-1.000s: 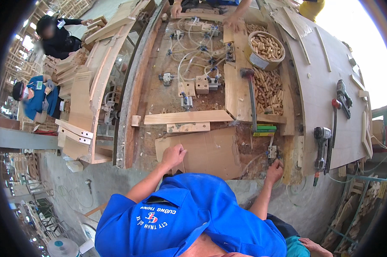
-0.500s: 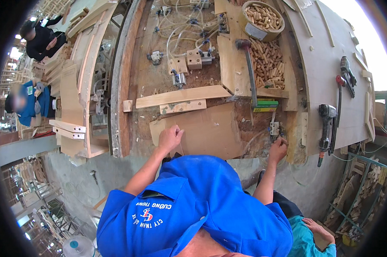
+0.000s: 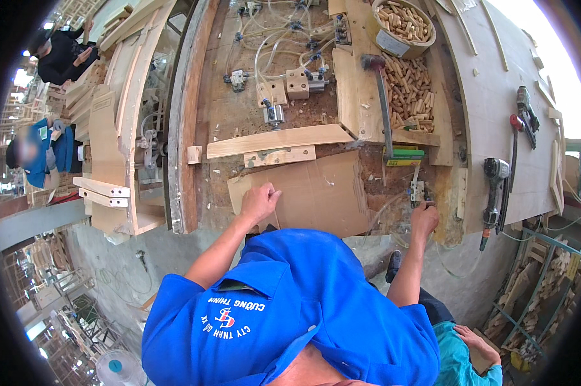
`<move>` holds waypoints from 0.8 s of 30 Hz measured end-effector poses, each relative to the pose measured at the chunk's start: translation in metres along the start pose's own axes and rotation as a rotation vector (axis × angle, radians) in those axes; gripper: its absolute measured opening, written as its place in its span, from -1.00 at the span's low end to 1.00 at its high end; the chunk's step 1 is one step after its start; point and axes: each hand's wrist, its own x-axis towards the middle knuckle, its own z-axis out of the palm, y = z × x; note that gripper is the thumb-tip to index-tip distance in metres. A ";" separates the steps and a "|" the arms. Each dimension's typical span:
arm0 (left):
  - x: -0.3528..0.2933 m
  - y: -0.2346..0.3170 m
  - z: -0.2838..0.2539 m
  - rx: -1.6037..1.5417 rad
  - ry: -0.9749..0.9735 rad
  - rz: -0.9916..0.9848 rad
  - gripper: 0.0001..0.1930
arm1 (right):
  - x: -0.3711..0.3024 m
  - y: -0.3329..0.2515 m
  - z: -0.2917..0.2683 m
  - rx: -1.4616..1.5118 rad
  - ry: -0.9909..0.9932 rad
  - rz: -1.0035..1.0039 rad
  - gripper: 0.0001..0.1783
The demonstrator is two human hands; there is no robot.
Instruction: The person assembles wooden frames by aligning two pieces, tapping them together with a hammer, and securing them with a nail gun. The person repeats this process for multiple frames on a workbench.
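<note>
Both hands unmoved: left hand [image 3: 259,201] on cardboard sheet [image 3: 316,193], right hand [image 3: 424,217] at valve [image 3: 417,190].

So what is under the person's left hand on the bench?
The left hand rests on a flat cardboard sheet spread over the workbench. The bench surface beneath the cardboard is covered and cannot be seen.

**What the table carries**

I see a worn wooden table [image 3: 219,122] carrying a flat cardboard sheet [image 3: 316,193], a curved wooden slat [image 3: 277,139], a hammer [image 3: 381,96], loose dowels [image 3: 409,90], and clamps with pale hoses [image 3: 284,38].
</note>
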 end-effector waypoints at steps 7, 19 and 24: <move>0.000 0.004 -0.004 -0.004 -0.024 -0.011 -0.67 | -0.005 0.004 0.011 0.139 0.162 -0.011 -0.49; -0.001 0.006 -0.003 0.007 -0.003 -0.006 -0.68 | -0.006 0.004 0.012 0.171 0.188 -0.025 -0.44; -0.004 0.006 -0.002 0.001 -0.008 -0.018 -0.67 | -0.009 0.005 0.012 0.209 0.209 -0.046 -0.46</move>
